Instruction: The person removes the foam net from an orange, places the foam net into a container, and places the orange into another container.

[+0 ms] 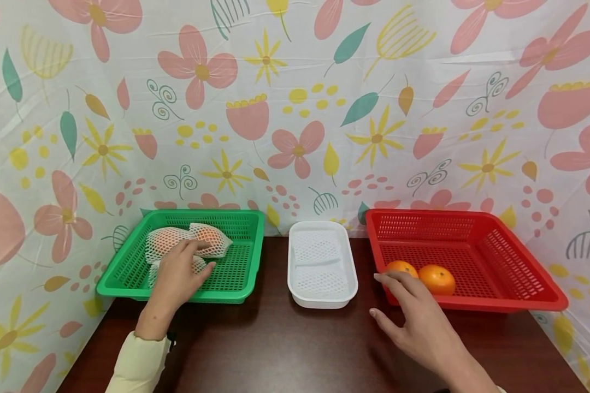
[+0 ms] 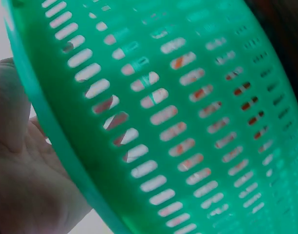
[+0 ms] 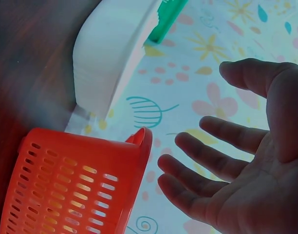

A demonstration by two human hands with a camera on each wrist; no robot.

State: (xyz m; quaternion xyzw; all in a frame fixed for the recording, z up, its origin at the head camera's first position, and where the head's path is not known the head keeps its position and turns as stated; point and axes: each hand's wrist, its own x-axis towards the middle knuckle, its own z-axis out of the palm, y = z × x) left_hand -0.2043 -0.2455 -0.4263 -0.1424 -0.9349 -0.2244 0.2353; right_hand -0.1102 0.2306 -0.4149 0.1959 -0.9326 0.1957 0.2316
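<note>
Head view shows your left hand over netted fruits, lower left, and your right hand near oranges, lower right, both grips parted and empty.

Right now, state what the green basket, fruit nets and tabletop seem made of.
Green basket: likely slightly shiny plastic, given its moulded slots. Fruit nets: probably matte plastic foam, from thick white mesh. Tabletop: wood or laminate, perhaps; dark brown, softly glossy.

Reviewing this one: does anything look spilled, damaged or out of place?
Nothing stands out: the netted fruit sits inside the green basket, the two oranges inside the red basket, and the white tray stands upright on the table between the baskets. No spill or damage shows.
</note>
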